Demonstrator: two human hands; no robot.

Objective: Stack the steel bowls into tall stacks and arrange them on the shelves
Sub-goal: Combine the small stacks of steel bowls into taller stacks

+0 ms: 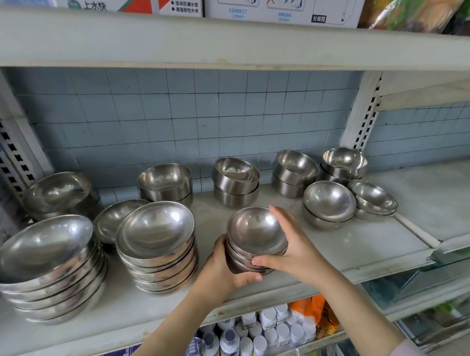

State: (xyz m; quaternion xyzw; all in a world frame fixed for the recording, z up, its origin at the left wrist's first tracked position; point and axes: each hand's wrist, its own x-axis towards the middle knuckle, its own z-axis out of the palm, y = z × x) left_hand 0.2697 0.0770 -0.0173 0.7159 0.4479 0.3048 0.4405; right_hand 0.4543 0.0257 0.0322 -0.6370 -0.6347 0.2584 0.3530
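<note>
A short stack of small steel bowls [255, 233] stands near the front of the white shelf [356, 242], held between both hands. My left hand [223, 269] wraps its lower left side, fingers under the base. On the right side, my right hand [289, 246] grips it with the thumb across the lower bowls. To the left stand two taller stacks of wide bowls [156, 243] [48, 267]. Short stacks of two or three bowls [165, 184] [236, 180] [294, 172] [343, 165] line the back. Two more pairs [327, 203] [372, 198] sit at the right.
Another low stack [60, 194] and a shallow bowl [112, 219] stand at the back left. The upper shelf [220, 46] carries cardboard boxes. Slotted uprights [365, 115] flank the bay. Bottles [265, 338] fill the shelf below. A second shelf [444, 198] adjoins on the right.
</note>
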